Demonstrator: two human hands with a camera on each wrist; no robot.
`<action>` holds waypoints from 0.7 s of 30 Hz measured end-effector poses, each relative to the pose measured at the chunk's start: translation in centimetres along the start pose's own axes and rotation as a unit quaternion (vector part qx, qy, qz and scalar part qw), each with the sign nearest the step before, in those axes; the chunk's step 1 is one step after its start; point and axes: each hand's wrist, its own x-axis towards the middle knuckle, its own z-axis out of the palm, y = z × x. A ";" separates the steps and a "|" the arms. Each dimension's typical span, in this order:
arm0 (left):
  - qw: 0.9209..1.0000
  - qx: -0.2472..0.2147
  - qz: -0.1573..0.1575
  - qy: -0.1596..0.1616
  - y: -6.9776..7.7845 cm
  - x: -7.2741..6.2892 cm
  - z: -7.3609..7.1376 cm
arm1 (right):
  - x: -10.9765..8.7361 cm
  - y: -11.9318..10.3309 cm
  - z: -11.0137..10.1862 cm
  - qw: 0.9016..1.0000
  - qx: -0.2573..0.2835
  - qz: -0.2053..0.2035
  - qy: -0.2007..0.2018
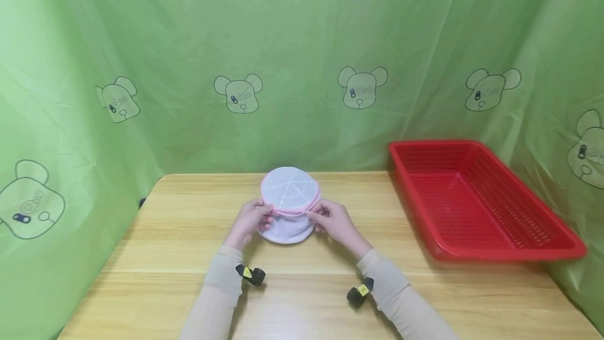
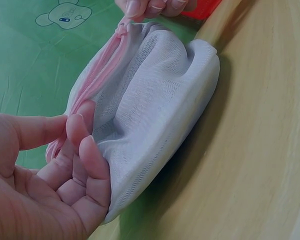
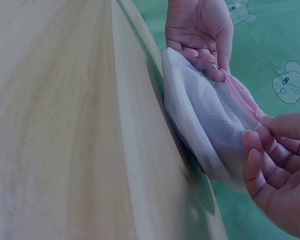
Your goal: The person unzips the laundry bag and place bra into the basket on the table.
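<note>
A round white mesh laundry bag (image 1: 289, 229) with a pink zipper (image 2: 97, 75) stands on the table, its circular top panel tipped up toward the back. My left hand (image 1: 252, 219) pinches the pink zipper edge at the left between thumb and index finger, the other fingers curled against the mesh. At the zipper's right end, my right hand (image 1: 332, 220) pinches the pink zipper end with thumb and forefinger, as the right wrist view also shows (image 3: 282, 165). Between the hands the pink edge runs taut. The bag's inside is hidden.
A red plastic basket (image 1: 511, 254) with perforated walls sits at the right of the wooden table (image 1: 179, 256). Green curtains (image 1: 302, 140) with printed bear heads hang behind and on both sides. Each wrist carries a small black camera.
</note>
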 end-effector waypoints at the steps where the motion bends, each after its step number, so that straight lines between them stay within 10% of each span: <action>1: 1.000 -0.001 0.000 0.000 0.0 0.0 0.0 | 0.0 0.0 0.0 1.000 0.000 0.002 0.001; 21: 1.000 -0.005 -0.002 0.004 0.2 -0.2 0.0 | 0.1 -0.1 -0.3 1.000 0.009 0.009 0.004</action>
